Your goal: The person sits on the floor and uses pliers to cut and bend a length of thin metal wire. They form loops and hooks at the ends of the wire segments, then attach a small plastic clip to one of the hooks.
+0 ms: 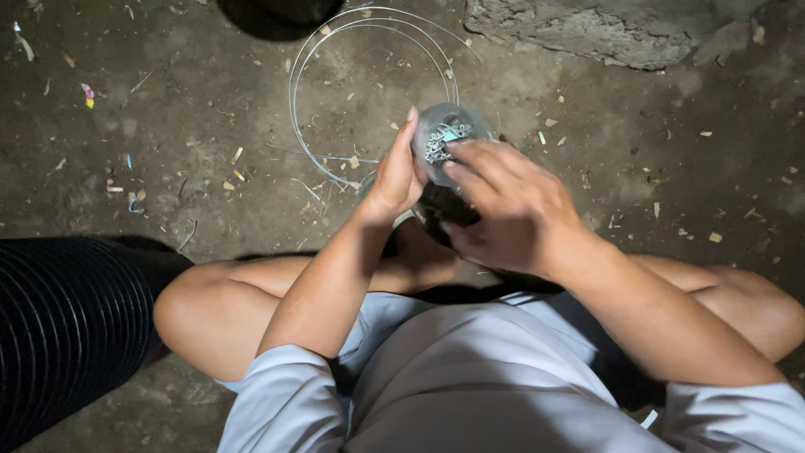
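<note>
- The left hand (396,172) cups the side of a small clear jar (444,138), thumb raised along its rim.
- The right hand (503,210) wraps the jar's other side, fingertips (457,151) dipping over its open mouth onto small metal pieces (443,134) inside.
- Both hands are close together, clamped on the jar above the knees.
- Just beyond the hands, a coil of wire (352,75) lies on the dirty floor (168,126).
- A black ribbed hose (67,319) sits well left of them.

A coil of thin wire (369,92) lies on the dirty floor (210,101), a black ribbed hose (67,327) nearby.
</note>
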